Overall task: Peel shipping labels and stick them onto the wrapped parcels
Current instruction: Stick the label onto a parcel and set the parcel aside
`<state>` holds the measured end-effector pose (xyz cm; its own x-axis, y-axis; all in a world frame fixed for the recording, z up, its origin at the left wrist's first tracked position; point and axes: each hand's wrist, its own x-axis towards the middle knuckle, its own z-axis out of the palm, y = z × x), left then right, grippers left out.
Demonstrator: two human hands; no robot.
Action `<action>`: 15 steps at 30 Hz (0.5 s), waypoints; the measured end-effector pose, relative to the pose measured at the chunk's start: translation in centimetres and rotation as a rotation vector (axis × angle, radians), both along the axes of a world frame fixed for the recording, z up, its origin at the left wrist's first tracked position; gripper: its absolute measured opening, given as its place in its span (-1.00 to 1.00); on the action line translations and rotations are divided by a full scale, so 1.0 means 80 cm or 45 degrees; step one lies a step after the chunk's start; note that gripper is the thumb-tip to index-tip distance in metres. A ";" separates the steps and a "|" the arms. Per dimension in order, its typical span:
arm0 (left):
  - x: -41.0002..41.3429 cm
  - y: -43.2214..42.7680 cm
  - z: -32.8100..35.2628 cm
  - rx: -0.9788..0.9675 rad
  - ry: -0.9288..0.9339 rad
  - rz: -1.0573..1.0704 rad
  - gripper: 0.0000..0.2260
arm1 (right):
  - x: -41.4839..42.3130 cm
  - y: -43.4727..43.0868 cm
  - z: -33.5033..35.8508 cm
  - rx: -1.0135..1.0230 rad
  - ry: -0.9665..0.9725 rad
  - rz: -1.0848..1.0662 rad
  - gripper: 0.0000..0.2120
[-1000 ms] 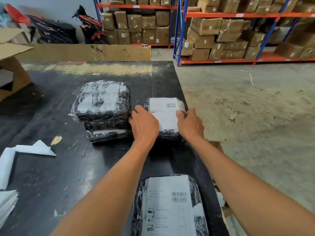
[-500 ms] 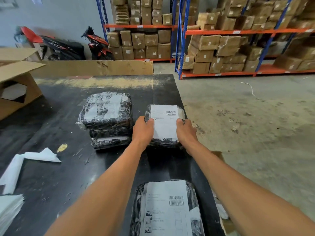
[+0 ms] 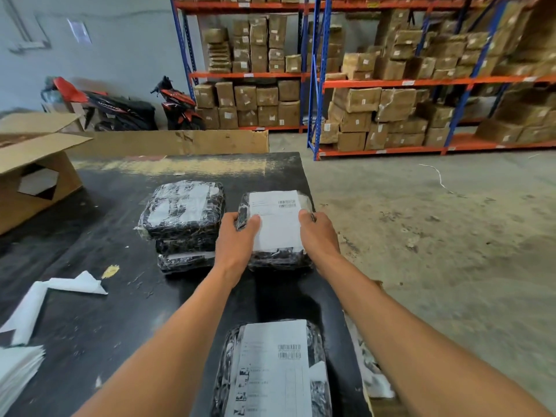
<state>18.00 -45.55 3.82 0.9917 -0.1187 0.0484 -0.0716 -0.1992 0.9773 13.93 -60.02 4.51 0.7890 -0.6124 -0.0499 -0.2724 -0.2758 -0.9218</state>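
Left hand (image 3: 237, 239): we grip the left side of the held parcel (image 3: 279, 260), thumb lying on its shipping label (image 3: 276, 224).
Right hand (image 3: 319, 236): we grip the same parcel's right side, thumb at the label's right margin.
Held parcel: centre of frame; whether it is resting or lifted we cannot tell.
Surface: a scuffed black table (image 3: 90, 326) fills the lower left and centre.
Left of frame: an open cardboard box (image 3: 36, 182) at upper left, a white paper strip (image 3: 45, 296) and stacked white sheets (image 3: 15, 371) at lower left.
Centre: a parcel stack (image 3: 183, 212) just left of our left hand; a near parcel (image 3: 270, 371), labelled, lies between our forearms.
Room: motorbikes (image 3: 177, 106) against the grey wall, then shelving (image 3: 316, 76) packed with cartons across the upper right.
Edges: the table's right edge runs just right of both labelled parcels.
Open room: tabletop shows between strip and left forearm; concrete floor (image 3: 436, 236) spreads right.
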 end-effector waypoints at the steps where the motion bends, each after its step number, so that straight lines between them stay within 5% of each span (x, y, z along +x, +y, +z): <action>1: -0.006 0.003 -0.003 -0.015 0.010 0.009 -0.65 | -0.006 0.003 -0.002 -0.003 0.014 0.005 -0.61; 9: -0.071 0.035 0.014 0.029 0.036 0.049 -0.40 | -0.061 0.040 0.007 -0.021 0.022 0.000 -0.77; 15: -0.135 0.074 0.013 0.103 0.006 0.041 -0.48 | -0.133 0.079 0.008 -0.106 0.000 -0.091 -0.66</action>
